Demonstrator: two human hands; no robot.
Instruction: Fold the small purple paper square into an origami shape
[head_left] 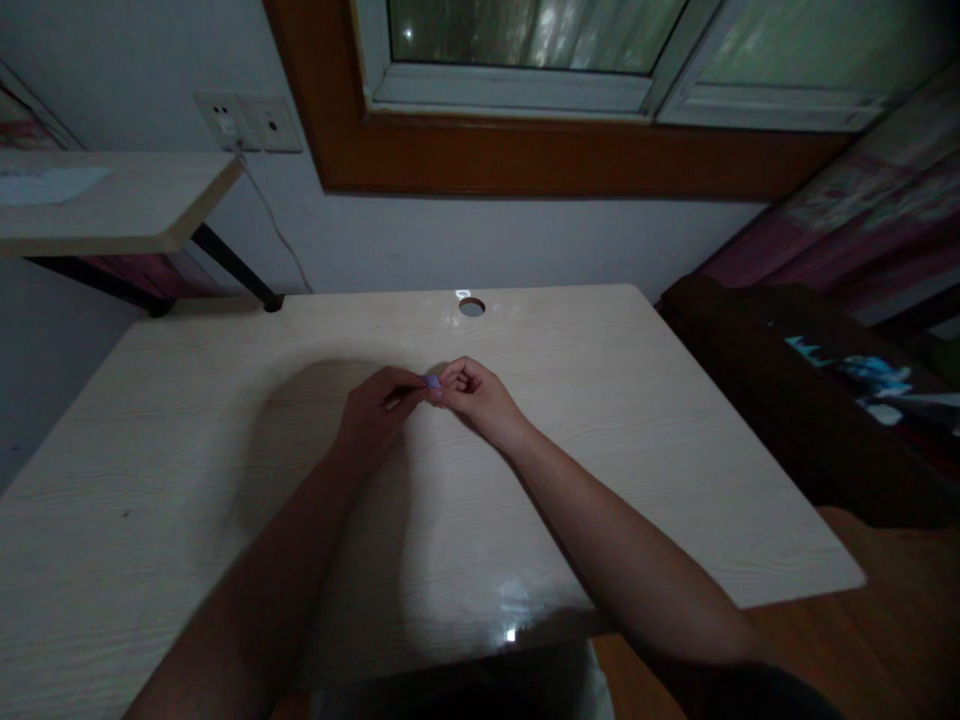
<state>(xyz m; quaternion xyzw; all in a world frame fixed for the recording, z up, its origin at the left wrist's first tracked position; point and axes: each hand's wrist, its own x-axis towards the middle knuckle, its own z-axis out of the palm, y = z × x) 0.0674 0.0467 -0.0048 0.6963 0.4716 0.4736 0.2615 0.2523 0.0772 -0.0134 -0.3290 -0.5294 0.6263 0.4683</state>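
Both my hands meet over the middle of a pale wooden desk (187, 470). My left hand (375, 408) and my right hand (474, 395) are closed in pinches, fingertips touching a small pale purple object (432, 382) held between them. The object is tiny and mostly hidden by the fingers, so I cannot make out what it is. Both forearms stretch from the near edge toward the centre of the desk.
A round cable hole (471, 307) sits near the desk's far edge. A raised shelf (112, 205) stands at the far left under wall sockets (247, 123). A window with a brown frame (540, 150) is ahead. Dark furniture with bedding (825, 390) lies to the right.
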